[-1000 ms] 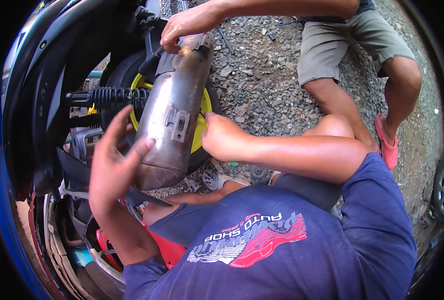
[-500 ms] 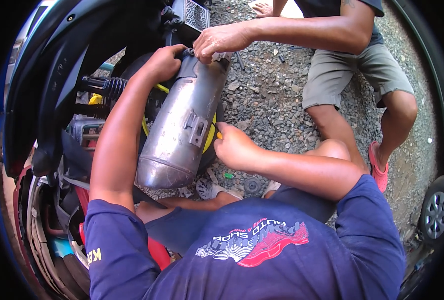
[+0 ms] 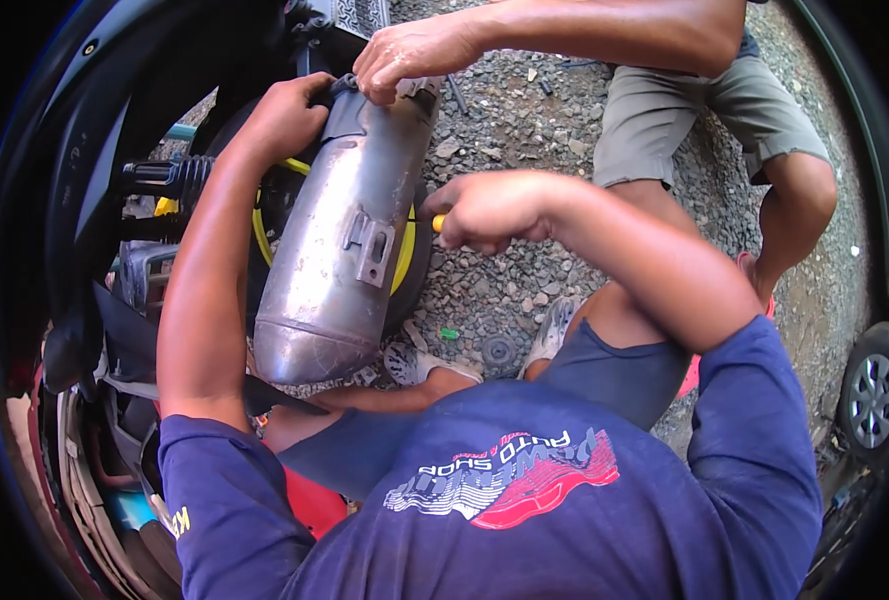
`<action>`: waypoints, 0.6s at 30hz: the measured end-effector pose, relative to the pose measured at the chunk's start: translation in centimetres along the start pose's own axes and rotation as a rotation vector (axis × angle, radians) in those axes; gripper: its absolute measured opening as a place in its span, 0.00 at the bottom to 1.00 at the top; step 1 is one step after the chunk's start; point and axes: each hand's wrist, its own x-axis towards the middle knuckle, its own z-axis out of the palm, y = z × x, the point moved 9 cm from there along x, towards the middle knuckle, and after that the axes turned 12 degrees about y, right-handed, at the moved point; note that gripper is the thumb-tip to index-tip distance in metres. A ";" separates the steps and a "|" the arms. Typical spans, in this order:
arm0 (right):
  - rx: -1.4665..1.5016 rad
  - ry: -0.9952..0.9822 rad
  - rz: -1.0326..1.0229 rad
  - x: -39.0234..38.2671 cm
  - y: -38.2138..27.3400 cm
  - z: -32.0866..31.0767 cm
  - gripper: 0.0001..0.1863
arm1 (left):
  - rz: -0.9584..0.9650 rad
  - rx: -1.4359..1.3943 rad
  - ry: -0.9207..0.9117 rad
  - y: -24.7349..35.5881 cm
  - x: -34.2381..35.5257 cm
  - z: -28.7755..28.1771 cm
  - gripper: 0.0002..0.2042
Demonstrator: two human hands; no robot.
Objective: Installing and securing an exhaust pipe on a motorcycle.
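Note:
A scuffed silver exhaust muffler (image 3: 319,270) slants in front of me, its rounded end nearest my body and a bracket on its side. My left hand (image 3: 286,115) is closed around the left edge of its far end, thumb by a dark fitting there; some fingers are hidden. To the right of the muffler, my right hand (image 3: 494,210) is closed on a tool with a yellow handle (image 3: 438,223); its kind does not show. Another person's hand (image 3: 404,62) rests on the muffler's far end, beside my left hand. Behind the muffler is a wheel with a yellow rim (image 3: 404,255).
Dark motorcycle bodywork (image 3: 74,190) and a shock absorber (image 3: 169,178) are at the left. Gravel (image 3: 524,130) covers the ground, with a small green piece (image 3: 448,334) on it. The other person's leg (image 3: 799,200) is at the right; a car wheel (image 3: 872,400) stands beyond.
My right hand has risen away from me and turned, the yellow-handled tool still in it. In the picture, muffler, left hand and the other person's hand all sit slightly further left.

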 end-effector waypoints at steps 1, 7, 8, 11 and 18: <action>-0.021 -0.051 -0.009 0.5 0.4 -1.0 0.36 | -0.023 -0.002 -0.007 0.0 0.0 0.3 0.27; 0.104 -0.203 0.039 5.1 2.5 -1.8 0.32 | -0.041 -0.080 -0.006 -0.1 0.5 1.0 0.25; 0.120 -0.203 0.053 5.5 2.5 -1.2 0.30 | -0.047 -0.089 -0.001 -0.2 0.3 0.9 0.24; 0.184 -0.186 0.087 4.2 2.1 -0.8 0.27 | -0.047 -0.073 0.007 0.1 -0.2 0.4 0.24; 0.230 -0.220 0.100 4.0 2.8 -2.0 0.24 | -0.036 -0.048 0.028 0.3 0.1 0.5 0.25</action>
